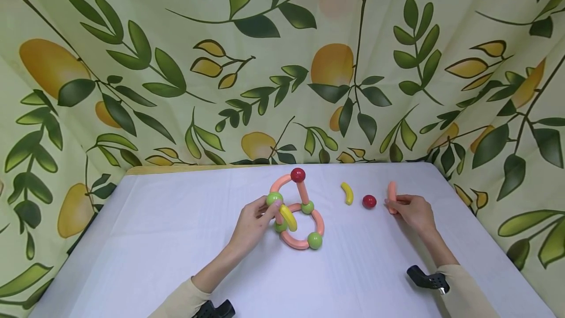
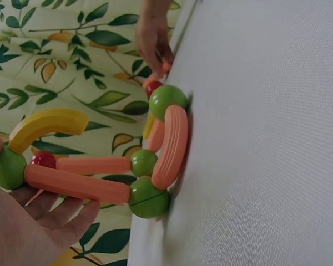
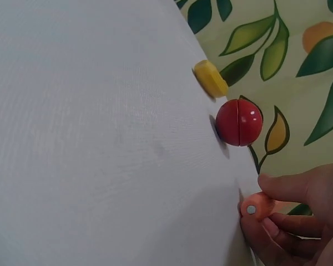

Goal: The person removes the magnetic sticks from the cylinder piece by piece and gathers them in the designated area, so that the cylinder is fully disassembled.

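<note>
On a white-covered bench, the left hand grips a glossy green ball on a pink-rod-and-ball plastic frame (probably light, stiff, easily parted, best held by that ball), the right hand pinching a straight pink plastic rod.

Head view, high, wide, facing forward and down over the tabletop toward the patterned curtain; left wrist view, close, turned sideways, ball-and-stick frame shared with head; right wrist view, close, tilted, loose red ball shared with head
</note>
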Motion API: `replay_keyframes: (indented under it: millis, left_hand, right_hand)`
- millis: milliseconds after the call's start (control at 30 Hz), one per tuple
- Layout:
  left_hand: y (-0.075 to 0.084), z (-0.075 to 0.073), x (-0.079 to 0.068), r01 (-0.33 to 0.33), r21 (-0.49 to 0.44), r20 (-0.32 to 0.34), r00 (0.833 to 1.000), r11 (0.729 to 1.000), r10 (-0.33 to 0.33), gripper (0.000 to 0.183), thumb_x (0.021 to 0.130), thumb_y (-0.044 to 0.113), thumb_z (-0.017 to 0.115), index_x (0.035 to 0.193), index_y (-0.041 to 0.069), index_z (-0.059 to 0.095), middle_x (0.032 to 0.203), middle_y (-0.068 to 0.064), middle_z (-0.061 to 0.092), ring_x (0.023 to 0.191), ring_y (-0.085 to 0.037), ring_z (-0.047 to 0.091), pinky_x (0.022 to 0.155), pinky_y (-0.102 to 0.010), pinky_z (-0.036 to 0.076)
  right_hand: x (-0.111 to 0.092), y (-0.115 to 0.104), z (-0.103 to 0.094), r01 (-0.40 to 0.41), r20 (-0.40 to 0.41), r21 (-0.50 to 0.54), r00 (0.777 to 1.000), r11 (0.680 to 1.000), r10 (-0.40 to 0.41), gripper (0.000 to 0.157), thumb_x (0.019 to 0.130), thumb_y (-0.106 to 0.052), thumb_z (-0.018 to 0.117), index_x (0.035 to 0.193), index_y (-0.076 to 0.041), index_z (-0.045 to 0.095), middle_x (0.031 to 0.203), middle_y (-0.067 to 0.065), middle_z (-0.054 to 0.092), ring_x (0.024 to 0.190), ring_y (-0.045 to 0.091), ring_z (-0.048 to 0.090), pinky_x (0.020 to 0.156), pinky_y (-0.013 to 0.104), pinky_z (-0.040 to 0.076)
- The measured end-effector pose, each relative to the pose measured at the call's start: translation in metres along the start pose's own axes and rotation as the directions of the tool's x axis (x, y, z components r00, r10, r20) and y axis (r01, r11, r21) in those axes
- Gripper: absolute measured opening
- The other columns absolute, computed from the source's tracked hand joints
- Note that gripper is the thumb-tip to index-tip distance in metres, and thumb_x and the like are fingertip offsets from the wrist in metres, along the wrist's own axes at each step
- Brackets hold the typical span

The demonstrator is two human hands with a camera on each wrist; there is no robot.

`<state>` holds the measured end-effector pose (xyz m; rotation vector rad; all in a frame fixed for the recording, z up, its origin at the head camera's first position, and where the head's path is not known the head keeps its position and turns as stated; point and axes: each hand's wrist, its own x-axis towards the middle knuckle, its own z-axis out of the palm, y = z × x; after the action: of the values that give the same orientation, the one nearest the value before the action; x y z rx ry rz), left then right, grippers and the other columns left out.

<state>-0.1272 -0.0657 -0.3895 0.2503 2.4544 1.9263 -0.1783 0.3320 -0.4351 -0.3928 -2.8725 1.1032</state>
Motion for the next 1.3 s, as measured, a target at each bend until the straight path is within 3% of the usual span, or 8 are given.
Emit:
replay_keyframes:
  millis: [100, 433, 667, 800, 967, 1133, 1300]
  left_hand:
    - [0.000, 0.000, 0.000, -0.001, 0.000, -0.005, 1.000, 1.000, 0.001, 0.028, 0.098, 0.032, 0.060, 0.107, 0.007, 0.068, 0.074, -0.011, 0.069, 0.104, -0.018, 0.061, 0.097, -0.043, 0.046]
    - [0.000, -0.001, 0.001, -0.010, -0.016, 0.010, 1.000, 1.000, 0.010, 0.027, 0.098, 0.033, 0.060, 0.091, 0.008, 0.068, 0.079, -0.005, 0.069, 0.107, -0.016, 0.061, 0.099, -0.041, 0.046]
    - [0.000, -0.002, 0.001, -0.016, -0.033, 0.019, 1.000, 0.999, 0.017, 0.029, 0.098, 0.035, 0.060, 0.091, 0.008, 0.067, 0.076, -0.012, 0.069, 0.103, -0.015, 0.062, 0.096, -0.036, 0.045]
    - [0.000, -0.002, 0.001, -0.018, -0.037, 0.029, 0.999, 0.999, 0.019, 0.028, 0.098, 0.034, 0.060, 0.091, 0.008, 0.067, 0.075, -0.013, 0.068, 0.101, -0.016, 0.062, 0.094, -0.034, 0.046]
    - [-0.001, -0.001, 0.001, -0.014, -0.013, 0.017, 1.000, 1.000, 0.015, 0.030, 0.098, 0.036, 0.060, 0.096, 0.007, 0.068, 0.077, -0.010, 0.069, 0.102, -0.017, 0.063, 0.096, -0.039, 0.046]
    - [-0.002, 0.000, 0.002, -0.002, 0.004, 0.014, 1.000, 1.000, 0.002, 0.030, 0.098, 0.036, 0.060, 0.100, 0.007, 0.068, 0.078, -0.010, 0.070, 0.098, -0.019, 0.064, 0.093, -0.038, 0.048]
    - [-0.003, -0.001, 0.002, -0.004, -0.045, 0.024, 1.000, 0.999, 0.005, 0.028, 0.098, 0.033, 0.061, 0.096, 0.005, 0.066, 0.076, -0.013, 0.069, 0.092, -0.017, 0.067, 0.090, -0.036, 0.049]
  right_hand:
    - [0.000, 0.000, 0.001, 0.008, -0.019, -0.006, 1.000, 1.000, -0.008, 0.050, 0.092, -0.026, 0.069, 0.116, 0.017, 0.060, 0.101, 0.030, 0.066, 0.074, 0.023, 0.063, 0.053, 0.018, 0.046]
    - [0.001, -0.002, 0.004, 0.032, -0.034, -0.034, 0.999, 0.999, -0.033, 0.047, 0.091, -0.026, 0.071, 0.113, 0.015, 0.064, 0.094, 0.026, 0.068, 0.084, 0.033, 0.058, 0.057, 0.023, 0.046]
    - [-0.003, -0.008, -0.001, 0.040, -0.048, -0.100, 0.998, 0.994, -0.045, 0.047, 0.095, -0.029, 0.063, 0.114, 0.014, 0.063, 0.110, 0.033, 0.064, 0.099, 0.047, 0.057, 0.071, 0.044, 0.050]
    - [-0.006, -0.014, -0.002, 0.073, -0.097, -0.111, 0.992, 0.991, -0.084, 0.042, 0.096, -0.025, 0.063, 0.114, 0.012, 0.064, 0.110, 0.032, 0.065, 0.098, 0.046, 0.059, 0.067, 0.042, 0.050]
    - [-0.007, -0.023, -0.003, 0.149, -0.086, -0.056, 0.984, 0.987, -0.153, 0.039, 0.097, -0.022, 0.063, 0.119, 0.011, 0.063, 0.108, 0.030, 0.065, 0.096, 0.041, 0.060, 0.065, 0.032, 0.047]
    - [-0.010, -0.033, -0.001, 0.261, -0.094, -0.028, 0.960, 0.965, -0.262, 0.032, 0.094, -0.014, 0.065, 0.117, 0.008, 0.065, 0.106, 0.026, 0.068, 0.093, 0.038, 0.065, 0.066, 0.023, 0.050]
    - [-0.010, -0.044, 0.010, 0.368, -0.094, 0.011, 0.926, 0.930, -0.365, 0.027, 0.090, -0.003, 0.068, 0.115, 0.008, 0.066, 0.105, 0.025, 0.069, 0.094, 0.036, 0.067, 0.078, 0.036, 0.058]
